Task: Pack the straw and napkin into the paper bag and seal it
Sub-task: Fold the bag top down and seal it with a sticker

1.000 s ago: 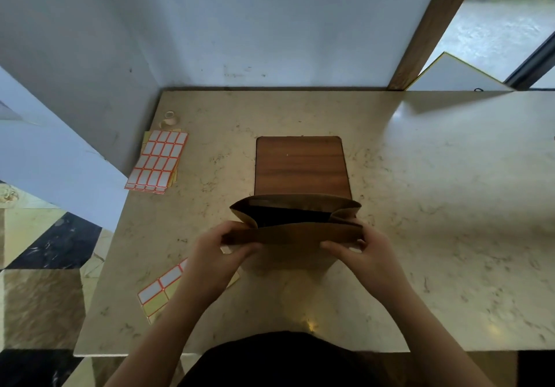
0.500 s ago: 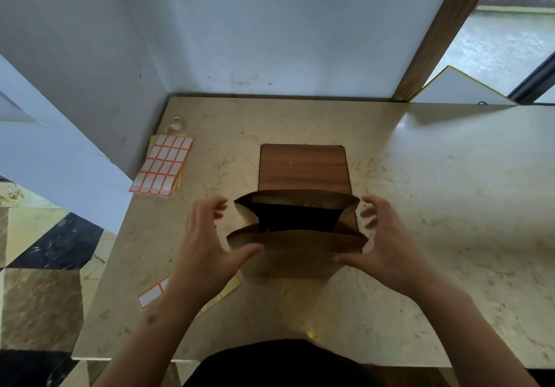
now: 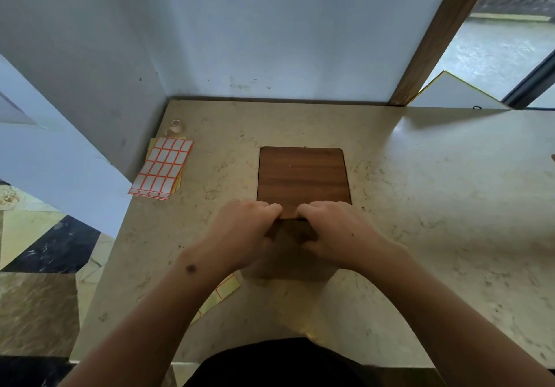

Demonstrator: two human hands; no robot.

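Pressing down side by side, the left hand (image 3: 243,230) and right hand (image 3: 336,230) sit on the top of the brown paper bag (image 3: 289,254), which lies near the middle of the beige marble table (image 3: 435,206), a little toward its near edge. Both hands curl their fingers over the bag's far upper rim, with the thumbs seemingly tucked against the near face, so each clasps the folded paper rather than lying flat on it. This two-handed hold probably serves to flatten the mouth and roll it over, making a crease that can be sealed. The hands nearly meet at the centre, leaving only a narrow strip of bag showing between them; the rest of the bag's body spreads toward the near edge beneath the wrists.

Just beyond the knuckles lies a dark wooden rectangular board (image 3: 303,176), and the bag's top edge appears to touch or overlap its near side. Neither straw nor napkin shows anywhere; whether they are inside I cannot tell.

A sheet of white labels with red borders (image 3: 162,169) rests by the table's left edge, near the far-left corner, with a small roll of clear tape (image 3: 175,127) just behind it. A partly used yellow label sheet (image 3: 223,293) lies under the left forearm, close at hand, likely meant for sticking the fold shut.
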